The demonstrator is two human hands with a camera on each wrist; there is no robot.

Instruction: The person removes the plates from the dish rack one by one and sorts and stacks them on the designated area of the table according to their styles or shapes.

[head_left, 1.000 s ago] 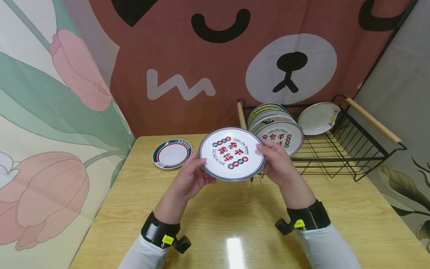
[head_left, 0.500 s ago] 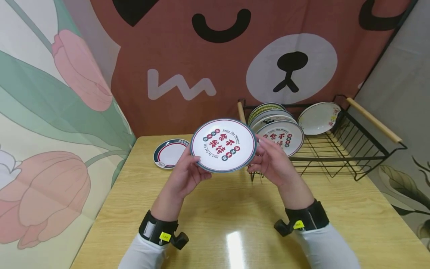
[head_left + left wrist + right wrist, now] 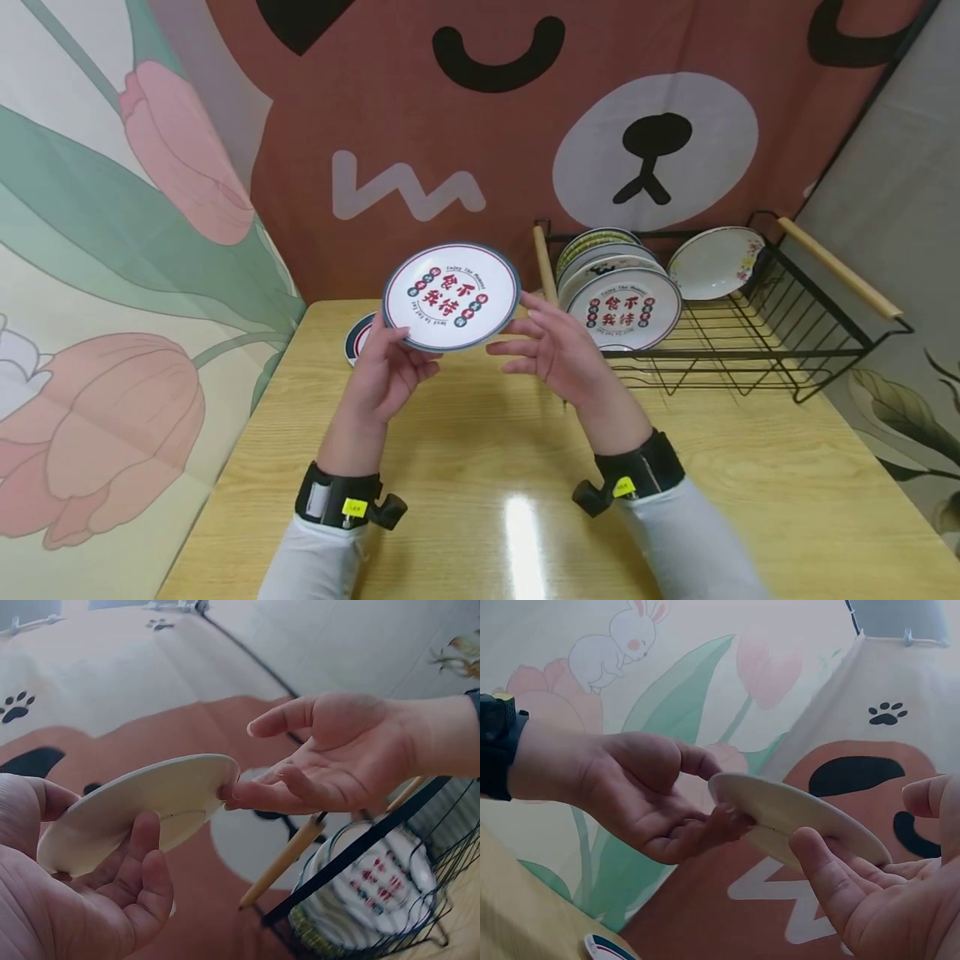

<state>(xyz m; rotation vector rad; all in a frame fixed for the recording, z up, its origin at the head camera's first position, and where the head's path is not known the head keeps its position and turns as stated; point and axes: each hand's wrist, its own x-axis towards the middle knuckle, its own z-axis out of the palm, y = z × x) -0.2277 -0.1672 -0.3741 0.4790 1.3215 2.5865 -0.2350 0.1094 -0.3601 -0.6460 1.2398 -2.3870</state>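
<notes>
A round white plate (image 3: pixel 452 296) with a blue-green rim and red lettering is held up over the table, tilted so its face shows. My left hand (image 3: pixel 386 371) grips its left edge, thumb on top and fingers underneath. On the other side, my right hand (image 3: pixel 558 350) has its fingers extended at the plate's right edge. The left wrist view shows the right fingertips against the pale underside of the plate (image 3: pixel 150 787), with the right thumb raised away from it. Partly hidden behind the left hand and held plate, a dark-rimmed plate (image 3: pixel 352 340) lies on the table.
A black wire dish rack (image 3: pixel 750 356) with wooden handles stands at the back right. Several plates lean at its left side, the front one a matching lettered plate (image 3: pixel 624 310). A floral dish (image 3: pixel 712 265) leans at the rack's back. Patterned curtains hang behind the wooden table (image 3: pixel 465 467).
The held plate has moved left and up with the left hand, covering more of the plate on the table. My right hand has followed leftward, its thumb coming off the plate and its fingers straightening.
</notes>
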